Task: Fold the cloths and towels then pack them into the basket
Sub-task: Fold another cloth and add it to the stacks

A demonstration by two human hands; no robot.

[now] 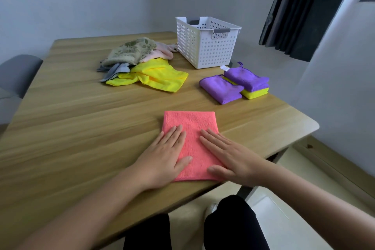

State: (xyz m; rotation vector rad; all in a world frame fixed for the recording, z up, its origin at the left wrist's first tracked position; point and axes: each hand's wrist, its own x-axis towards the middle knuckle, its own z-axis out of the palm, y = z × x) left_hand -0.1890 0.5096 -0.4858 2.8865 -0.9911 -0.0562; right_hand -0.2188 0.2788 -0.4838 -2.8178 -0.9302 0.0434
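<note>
A folded pink cloth (190, 126) lies flat near the front edge of the wooden table (71, 119). My left hand (162, 158) presses its left side with straight fingers. My right hand (229, 154) lies flat on its right side. A white perforated basket (207, 46) stands at the back of the table. Left of it is a loose pile: a yellow cloth (154, 76), a green patterned towel (129, 50), a pale pink cloth (160, 54) and a grey cloth (115, 70). Right of centre sit folded cloths: two purple ones (221, 89) (246, 78) and a yellow one (255, 93) beneath.
A grey chair back (18, 73) stands at the table's left. A dark curtain (300, 10) hangs at the back right beside a white wall. The table's right corner (312, 124) is rounded, with floor beyond. My knees in black show under the front edge.
</note>
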